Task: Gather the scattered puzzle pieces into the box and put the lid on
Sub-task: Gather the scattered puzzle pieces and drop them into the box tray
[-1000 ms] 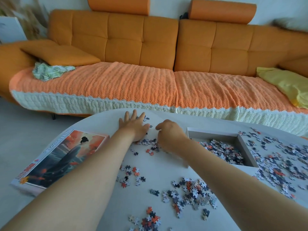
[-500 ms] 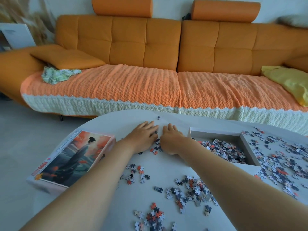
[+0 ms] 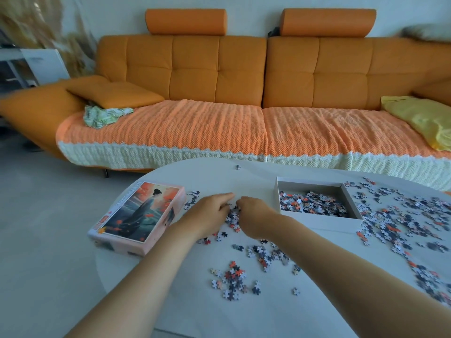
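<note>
Flanking a small heap of puzzle pieces (image 3: 233, 217), the left hand (image 3: 210, 212) and right hand (image 3: 253, 215) are held close, seemingly cupped, not clamped; the box (image 3: 317, 224) is set rightward, nearest the right hand.

Bare table (image 3: 219, 178) strip far side free; box (image 3: 317, 222) wall rises right; lid (image 3: 139, 215) blocks left.

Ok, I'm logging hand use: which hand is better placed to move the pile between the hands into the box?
Right, probably. The right hand lies between the pile of puzzle pieces and the open box; the left hand sits on the far side, next to the lid.
</note>
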Available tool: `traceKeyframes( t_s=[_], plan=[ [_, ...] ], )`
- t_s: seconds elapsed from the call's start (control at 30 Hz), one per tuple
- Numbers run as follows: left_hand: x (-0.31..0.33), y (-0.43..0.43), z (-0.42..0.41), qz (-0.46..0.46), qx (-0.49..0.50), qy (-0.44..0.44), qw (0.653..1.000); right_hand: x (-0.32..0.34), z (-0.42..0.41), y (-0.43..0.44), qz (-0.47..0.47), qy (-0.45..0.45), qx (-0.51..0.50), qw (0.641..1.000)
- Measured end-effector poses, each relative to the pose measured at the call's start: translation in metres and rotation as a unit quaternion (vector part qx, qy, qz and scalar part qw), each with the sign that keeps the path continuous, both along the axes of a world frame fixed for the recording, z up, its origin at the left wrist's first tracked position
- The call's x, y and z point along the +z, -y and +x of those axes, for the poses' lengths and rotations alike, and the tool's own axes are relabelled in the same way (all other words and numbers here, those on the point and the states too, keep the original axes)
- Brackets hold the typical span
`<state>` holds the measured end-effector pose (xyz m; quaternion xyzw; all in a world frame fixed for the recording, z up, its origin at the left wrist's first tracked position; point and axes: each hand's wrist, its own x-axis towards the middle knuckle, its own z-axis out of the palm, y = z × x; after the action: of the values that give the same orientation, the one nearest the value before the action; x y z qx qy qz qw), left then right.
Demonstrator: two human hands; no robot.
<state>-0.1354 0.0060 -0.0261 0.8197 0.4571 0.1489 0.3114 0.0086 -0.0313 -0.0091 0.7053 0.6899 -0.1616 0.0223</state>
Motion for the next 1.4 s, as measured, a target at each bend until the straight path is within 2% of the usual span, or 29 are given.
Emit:
traceKeyframes(
  t_s=[0.07,0.1,0.17,0.2,0.27,0.3,0.4,0.57,0.63,0.7,0.83,0.87,0.93,1.0,1.13,1.3,1.4],
  plan=[
    [0.010,0.002,-0.010,0.049,0.017,0.005,0.999,0.003,-0.006,-0.003,0.021,-0.006,0.024,0.999],
    [0.016,0.001,-0.016,0.108,0.030,-0.012,0.994,0.004,-0.011,-0.007,0.035,-0.024,0.031,0.999],
    [0.027,-0.006,-0.032,0.244,0.053,-0.100,0.963,0.004,-0.023,-0.015,0.048,-0.036,0.056,0.997],
    [0.032,-0.010,-0.041,0.271,0.069,-0.154,0.948,0.003,-0.030,-0.020,0.040,-0.034,0.071,0.996],
    [0.036,-0.019,-0.058,0.228,0.095,-0.249,0.937,-0.002,-0.043,-0.032,0.021,-0.026,0.096,0.995],
    [0.034,-0.023,-0.066,0.189,0.101,-0.268,0.939,-0.003,-0.049,-0.038,0.020,-0.019,0.111,0.993],
    [0.023,-0.030,-0.082,0.131,0.096,-0.247,0.955,-0.012,-0.062,-0.056,0.020,-0.015,0.143,0.989],
    [0.021,-0.038,-0.083,0.163,0.106,-0.252,0.948,-0.015,-0.072,-0.067,-0.038,-0.042,0.142,0.988],
    [0.021,-0.040,-0.076,0.221,0.103,-0.251,0.937,-0.014,-0.065,-0.067,0.001,-0.046,0.134,0.990],
    [0.018,-0.038,-0.064,0.238,0.085,-0.197,0.947,-0.013,-0.054,-0.068,0.055,-0.066,0.116,0.990],
    [0.000,-0.031,-0.034,0.140,0.032,-0.072,0.987,-0.006,-0.034,-0.070,0.128,-0.098,0.072,0.984],
    [-0.009,-0.032,-0.029,0.113,0.044,-0.075,0.990,-0.007,-0.028,-0.072,0.140,-0.103,0.055,0.983],
    [-0.025,-0.036,-0.023,0.108,0.070,-0.162,0.978,-0.008,-0.016,-0.081,0.148,-0.095,0.022,0.984],
    [-0.035,-0.041,-0.020,0.110,0.058,-0.221,0.967,-0.010,-0.007,-0.092,0.128,-0.049,-0.006,0.991],
    [-0.037,-0.054,-0.014,0.085,0.022,-0.214,0.973,-0.019,0.004,-0.122,0.036,0.049,-0.033,0.998],
    [-0.037,-0.071,-0.006,0.070,-0.011,-0.194,0.978,-0.023,0.015,-0.145,-0.017,0.041,-0.031,0.999],
    [-0.035,-0.070,-0.005,0.082,-0.006,-0.160,0.984,-0.021,0.013,-0.142,0.005,0.057,-0.002,0.998]
  ],
)
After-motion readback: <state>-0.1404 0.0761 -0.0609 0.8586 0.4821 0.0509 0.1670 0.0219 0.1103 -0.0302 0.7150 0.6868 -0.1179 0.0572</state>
